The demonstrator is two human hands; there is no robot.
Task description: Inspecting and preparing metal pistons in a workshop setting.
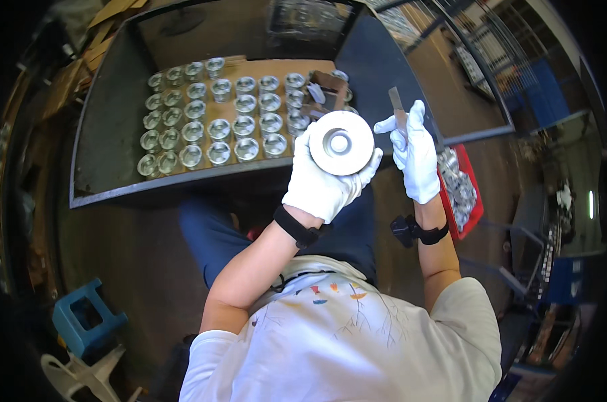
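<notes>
The left hand (pixel 320 186), in a white cotton glove, is closed around a round metal part (pixel 341 143), a pale machined disc with a raised hub and a central bore, held face up in front of the chest. Just beside it to the right, the gloved right hand (pixel 416 157) grips a thin flat file (pixel 396 104) whose grey blade points up and away from the disc, not touching it. Judging by this, the step in hand is dressing or deburring the disc's rim; the next move would call for bringing the blade down to the edge while the left hand steadies and turns the part. Beyond the left hand, rows of shiny cup-shaped metal parts (pixel 219 114) stand on brown cardboard on the dark tabletop (pixel 109 141). Past the right wrist sits a red crate (pixel 469 194) of small metal pieces.
</notes>
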